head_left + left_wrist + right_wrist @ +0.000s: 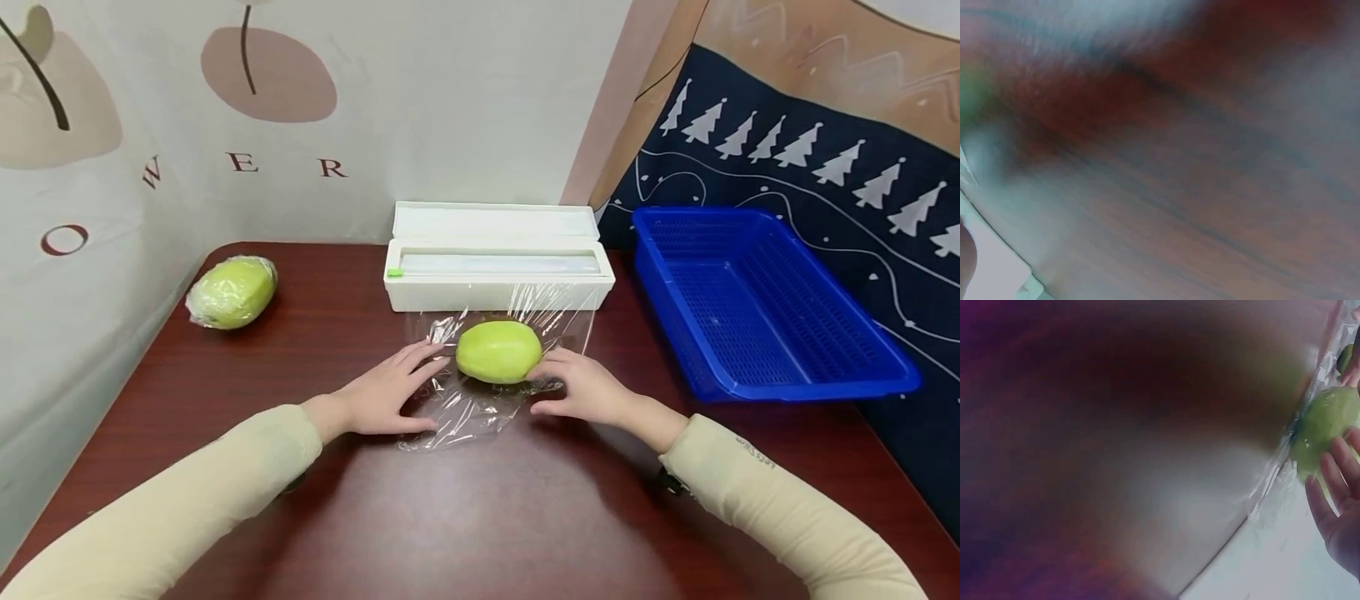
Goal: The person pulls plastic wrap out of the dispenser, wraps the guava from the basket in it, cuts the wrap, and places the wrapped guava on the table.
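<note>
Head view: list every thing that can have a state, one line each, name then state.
green fruit: bare, lying on the film, both hands touching it
cling film sheet: pulled out of the dispenser, spread on the table, crinkled
film dispenser: lid open
wrapped fruit: covered in film, lying apart at the left
blue basket: upright, nothing in it
left hand: fingers straight
right hand: fingers relaxed
</note>
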Tool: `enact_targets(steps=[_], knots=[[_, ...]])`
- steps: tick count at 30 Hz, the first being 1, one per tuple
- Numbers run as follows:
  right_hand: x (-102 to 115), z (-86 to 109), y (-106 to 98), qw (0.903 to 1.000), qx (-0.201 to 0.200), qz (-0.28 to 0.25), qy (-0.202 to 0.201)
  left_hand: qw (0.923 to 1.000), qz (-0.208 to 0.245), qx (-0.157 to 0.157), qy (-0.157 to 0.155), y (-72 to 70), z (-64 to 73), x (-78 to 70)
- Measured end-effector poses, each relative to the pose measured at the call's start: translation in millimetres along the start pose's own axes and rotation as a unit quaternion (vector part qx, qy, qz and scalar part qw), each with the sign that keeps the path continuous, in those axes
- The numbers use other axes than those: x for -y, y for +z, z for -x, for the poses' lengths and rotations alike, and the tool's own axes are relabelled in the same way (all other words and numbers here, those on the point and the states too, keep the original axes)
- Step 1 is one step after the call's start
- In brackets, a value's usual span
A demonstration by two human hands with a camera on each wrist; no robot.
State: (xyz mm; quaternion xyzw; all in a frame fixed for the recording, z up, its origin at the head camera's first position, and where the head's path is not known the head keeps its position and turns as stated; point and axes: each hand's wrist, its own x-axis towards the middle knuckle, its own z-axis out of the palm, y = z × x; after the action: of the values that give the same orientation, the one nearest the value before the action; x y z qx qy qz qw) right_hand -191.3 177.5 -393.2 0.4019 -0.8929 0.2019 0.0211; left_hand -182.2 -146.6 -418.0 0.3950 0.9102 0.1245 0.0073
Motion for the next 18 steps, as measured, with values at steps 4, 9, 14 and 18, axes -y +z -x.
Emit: enact_targets(steps=[4,9,14,18], knots=[[3,-5.1,-1,0.9992,0.016,0.025,-0.026,0.9969,0.02,-0.076,0.001,-6.3,5.2,-2.5],[0,-4.5,-5,0.998,0.038,0.032,-0.038,0.999,0.04,-0.016,0.001,-11.7,8.9,-14.8],[-7,2.5,-14,0.9962,0.076,-0.013,-0.041,0.9954,0.038,0.081,0.033,-11.8,12.5,-28.5],[-9,7.1,-17,0.9942,0.089,-0.033,-0.049,0.994,0.047,0.085,0.05,-11.6,11.2,-25.0]])
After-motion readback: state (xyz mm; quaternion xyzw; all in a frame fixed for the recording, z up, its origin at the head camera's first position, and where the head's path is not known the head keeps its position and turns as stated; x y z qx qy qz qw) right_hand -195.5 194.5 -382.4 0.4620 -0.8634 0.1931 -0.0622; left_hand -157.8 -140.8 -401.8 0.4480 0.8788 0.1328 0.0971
